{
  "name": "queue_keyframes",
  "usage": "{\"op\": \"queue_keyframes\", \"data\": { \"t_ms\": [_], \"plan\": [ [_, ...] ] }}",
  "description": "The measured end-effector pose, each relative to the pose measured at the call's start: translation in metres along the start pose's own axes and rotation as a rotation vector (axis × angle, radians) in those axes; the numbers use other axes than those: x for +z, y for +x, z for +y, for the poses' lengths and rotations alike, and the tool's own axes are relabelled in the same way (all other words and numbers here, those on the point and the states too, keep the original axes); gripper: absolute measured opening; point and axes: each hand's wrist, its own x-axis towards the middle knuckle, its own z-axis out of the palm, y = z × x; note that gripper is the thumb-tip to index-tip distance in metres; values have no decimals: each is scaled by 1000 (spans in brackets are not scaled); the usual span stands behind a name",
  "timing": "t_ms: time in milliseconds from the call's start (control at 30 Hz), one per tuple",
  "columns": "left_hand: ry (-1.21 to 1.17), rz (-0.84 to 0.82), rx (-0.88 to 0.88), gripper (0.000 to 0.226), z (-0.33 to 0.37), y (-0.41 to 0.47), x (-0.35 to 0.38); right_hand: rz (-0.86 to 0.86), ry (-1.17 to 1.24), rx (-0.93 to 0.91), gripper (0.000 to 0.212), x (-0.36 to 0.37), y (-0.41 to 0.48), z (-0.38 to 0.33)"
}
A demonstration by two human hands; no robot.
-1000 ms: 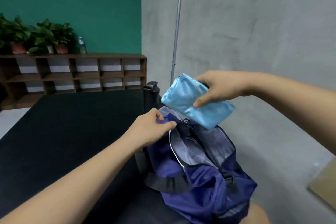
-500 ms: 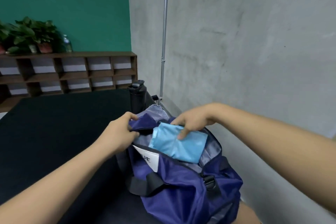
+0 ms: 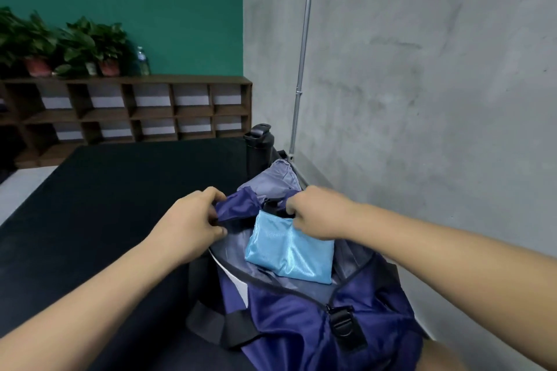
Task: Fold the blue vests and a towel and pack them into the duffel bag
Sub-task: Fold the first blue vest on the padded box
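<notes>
Soft, even indoor light with faint shadows, no glare; wide-angle bending at the edges, slight overall softness, distant shelf (image 3: 126, 111) blurry.

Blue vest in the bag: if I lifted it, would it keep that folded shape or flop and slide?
Probably floppy: the blue vest is thin cloth, creased and sagging against the lining of the duffel bag. Its sheen suggests slippery fabric, so the folds may slide apart. Being so thin, it is likely light.
</notes>
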Motion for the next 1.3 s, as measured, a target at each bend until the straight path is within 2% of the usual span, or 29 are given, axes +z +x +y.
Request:
{"op": "queue_keyframes", "data": {
  "t_ms": [33, 100, 200, 233, 300, 367, 433, 567, 700, 867, 1133, 1300],
  "plan": [
    [28, 18, 28, 56, 5, 0, 2, 86, 35, 13, 8, -5, -6, 9],
    [109, 69, 72, 58, 19, -2, 4, 181, 66, 62, 24, -9, -16, 29],
    [203, 178, 276, 48, 54, -7, 6, 56, 138, 208, 57, -3, -27, 54],
    [204, 171, 389, 43, 66, -8, 7, -1, 178, 244, 58, 3, -28, 59],
    [248, 32, 568, 37, 87, -11, 16, -32, 198, 280, 40, 15, -28, 65],
    [354, -181, 618, 44, 99, -13, 34, 34, 162, 278, 18, 23, -25, 66],
    [447, -309, 614, 56, 102, -10, 54, 92, 156, 286, 19, 19, -23, 63],
    [515, -394, 559, 77, 98, 1, 77, 201, 239, 280, 33, 1, -20, 56],
    [569, -500, 429, 78, 98, 8, 93, 336, 357, 275, 37, -22, -18, 48],
    [596, -621, 232, 99, 104, 16, 106, 406, 412, 256, 38, -46, -16, 44],
    [577, -532, -17, 105, 120, 41, 123, 379, 429, 269, 39, -43, -23, 50],
    [632, -354, 135, 97, 123, 32, 131, 377, 446, 268, 42, -41, -26, 58]
  ]
}}
